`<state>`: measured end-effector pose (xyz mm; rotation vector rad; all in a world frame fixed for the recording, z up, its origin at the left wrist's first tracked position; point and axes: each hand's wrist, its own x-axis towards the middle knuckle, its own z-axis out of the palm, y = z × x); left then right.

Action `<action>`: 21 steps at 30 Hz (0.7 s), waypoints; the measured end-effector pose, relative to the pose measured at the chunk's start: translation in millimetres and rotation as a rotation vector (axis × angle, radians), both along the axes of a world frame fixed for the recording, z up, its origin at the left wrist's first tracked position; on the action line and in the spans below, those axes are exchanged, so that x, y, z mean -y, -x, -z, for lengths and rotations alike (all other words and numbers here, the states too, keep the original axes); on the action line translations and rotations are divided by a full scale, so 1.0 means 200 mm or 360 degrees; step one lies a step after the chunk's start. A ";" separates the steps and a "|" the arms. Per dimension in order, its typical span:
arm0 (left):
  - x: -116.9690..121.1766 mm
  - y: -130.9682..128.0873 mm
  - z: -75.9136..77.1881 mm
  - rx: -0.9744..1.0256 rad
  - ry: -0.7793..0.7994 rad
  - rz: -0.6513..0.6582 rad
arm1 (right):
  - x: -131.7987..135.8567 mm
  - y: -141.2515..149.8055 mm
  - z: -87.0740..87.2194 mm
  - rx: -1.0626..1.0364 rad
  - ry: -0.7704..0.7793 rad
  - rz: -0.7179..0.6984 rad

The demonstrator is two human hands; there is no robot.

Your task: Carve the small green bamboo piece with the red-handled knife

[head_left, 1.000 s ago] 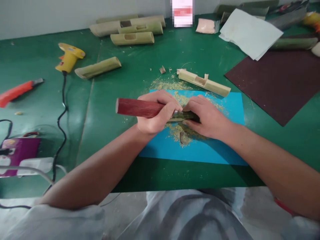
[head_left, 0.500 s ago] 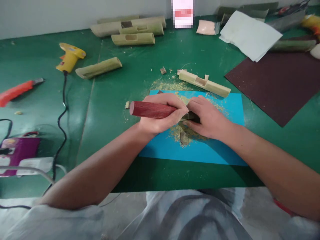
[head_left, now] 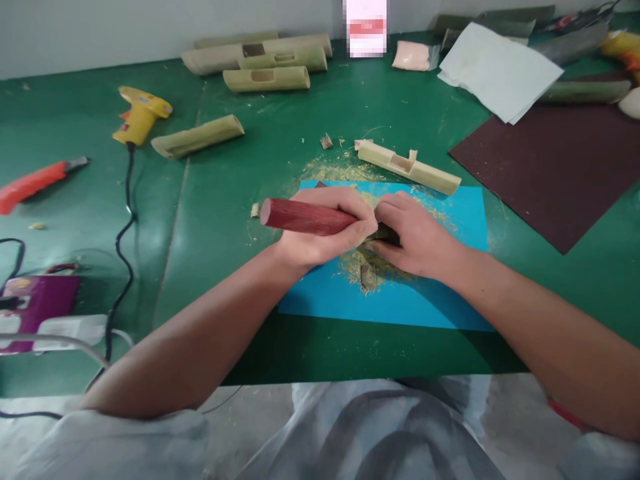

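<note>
My left hand (head_left: 327,227) is closed round the dark red wooden handle (head_left: 307,217) of a tool. Its working end is hidden by my fingers, so I cannot tell its exact kind. Close against it, my right hand (head_left: 417,233) pinches a dark greenish piece of bamboo (head_left: 387,235), mostly covered by the fingers. Both hands are over a blue sheet (head_left: 320,303) strewn with yellowish shavings (head_left: 355,267). A small brown square chip (head_left: 369,277) lies among the shavings below the hands. Just beyond the sheet's far edge rests a pale bamboo piece (head_left: 430,175) with a notch cut in it.
Several cut bamboo tubes (head_left: 280,79) lie at the back, and another (head_left: 197,137) is nearer on the left. A yellow glue gun (head_left: 143,113), an orange-handled cutter (head_left: 37,183) and a purple box (head_left: 45,300) with cables are leftward. White paper (head_left: 500,70) overlaps a dark brown sheet (head_left: 555,173).
The red handle's free end has risen slightly and the handle tilts a little more. My right hand and the bamboo piece have hardly moved.
</note>
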<state>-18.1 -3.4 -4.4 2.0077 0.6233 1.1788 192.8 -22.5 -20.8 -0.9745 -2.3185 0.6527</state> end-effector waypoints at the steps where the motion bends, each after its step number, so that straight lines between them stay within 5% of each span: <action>1: 0.00 -0.01 -0.01 -0.0005 -0.0023 0.0023 | 0.00 0.00 0.00 -0.0001 0.0001 0.0000; 13: 0.00 -0.02 0.06 0.0233 -0.0347 -0.0265 | 0.00 0.00 -0.01 0.0018 0.0037 -0.0001; 21: 0.00 -0.03 0.07 0.0357 -0.0117 -0.0386 | 0.00 0.00 -0.01 0.0039 0.0060 0.0007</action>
